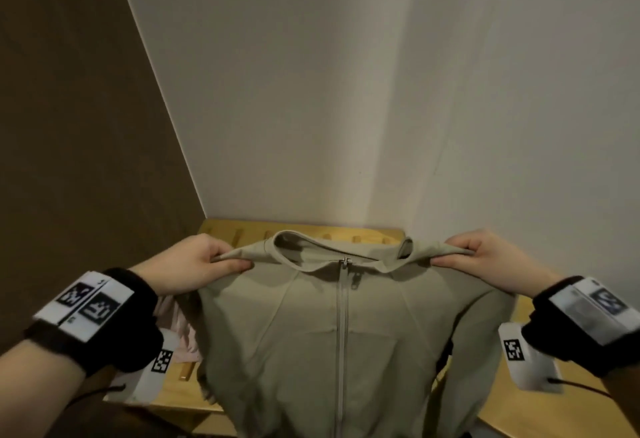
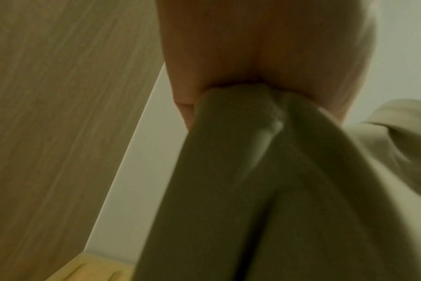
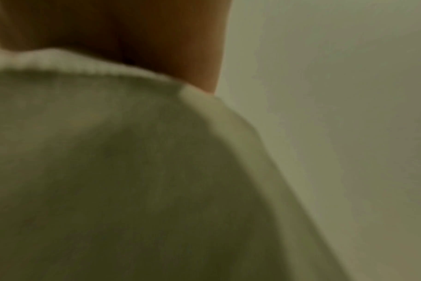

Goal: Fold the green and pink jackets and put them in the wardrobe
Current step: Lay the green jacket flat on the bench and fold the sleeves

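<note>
I hold the green jacket [image 1: 311, 326] up by its shoulders, zipper closed and facing me, its body hanging down over a wooden surface. My left hand [image 1: 221, 259] pinches the left shoulder and my right hand [image 1: 457, 254] pinches the right shoulder. The pink jacket [image 1: 176, 330] lies crumpled on the wood at the left, mostly hidden behind my left wrist and the green jacket. In the left wrist view, fingers [image 2: 228, 57] clamp dark green cloth [image 2: 252, 190]. The right wrist view shows a blurred green shoulder seam [image 3: 108, 152] under the hand [image 3: 168, 38].
A light wooden slatted surface [image 1: 519, 396] stands against a white wall [image 1: 311, 91]. A brown wood-grain panel [image 1: 69, 126] rises on the left.
</note>
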`<state>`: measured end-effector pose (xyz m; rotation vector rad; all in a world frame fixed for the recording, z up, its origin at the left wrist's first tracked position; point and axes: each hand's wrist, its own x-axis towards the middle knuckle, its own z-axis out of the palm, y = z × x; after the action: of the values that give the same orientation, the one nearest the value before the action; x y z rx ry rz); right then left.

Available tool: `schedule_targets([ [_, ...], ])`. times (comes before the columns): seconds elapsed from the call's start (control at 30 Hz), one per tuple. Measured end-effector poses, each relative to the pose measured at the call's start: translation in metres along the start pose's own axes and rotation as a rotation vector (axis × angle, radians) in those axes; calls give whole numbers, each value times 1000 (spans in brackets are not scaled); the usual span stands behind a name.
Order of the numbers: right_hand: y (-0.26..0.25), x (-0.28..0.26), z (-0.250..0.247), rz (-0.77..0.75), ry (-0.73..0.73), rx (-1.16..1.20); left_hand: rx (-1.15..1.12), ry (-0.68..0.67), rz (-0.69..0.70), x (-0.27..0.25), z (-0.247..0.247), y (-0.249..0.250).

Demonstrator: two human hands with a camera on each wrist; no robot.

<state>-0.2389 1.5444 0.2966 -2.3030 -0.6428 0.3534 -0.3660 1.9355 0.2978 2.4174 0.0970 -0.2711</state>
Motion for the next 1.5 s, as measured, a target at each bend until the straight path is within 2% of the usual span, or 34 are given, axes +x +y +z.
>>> schedule_targets([
  [0.1,13,29,9,54,18,2,41,42,-7,36,3,-16],
  [0.23,38,78,16,174,-46,-3,174,53,-60,95,8,-43],
  [0.33,56,107,22,231,-70,-86,295,125,-143,130,12,-58],
  [0.47,70,161,34,277,-11,-237,389,170,-220,188,15,-75],
  [0.63,81,225,40,350,117,-328,172,181,-329,259,8,-97],
  [0.73,87,259,43,448,152,-272,-6,230,-382,297,7,-106],
  [0.83,99,279,59,528,293,37,-213,234,-395,323,25,-108],
  [0.9,114,276,78,573,320,149,-461,123,-426,320,52,-114],
  [0.97,135,261,104,581,206,71,-511,-1,-463,305,78,-127],
  [1.1,175,212,157,676,-178,-207,-242,-288,-563,264,123,-162],
  [1.17,189,187,182,664,-358,-271,-241,-306,-632,242,141,-180],
  [1.3,204,154,218,622,-610,-244,16,-125,-707,206,165,-218],
  [1.4,211,140,233,641,-629,-144,-20,-177,-841,188,172,-241],
  [1.5,215,136,243,664,-561,-3,-30,-182,-859,178,175,-249],
])
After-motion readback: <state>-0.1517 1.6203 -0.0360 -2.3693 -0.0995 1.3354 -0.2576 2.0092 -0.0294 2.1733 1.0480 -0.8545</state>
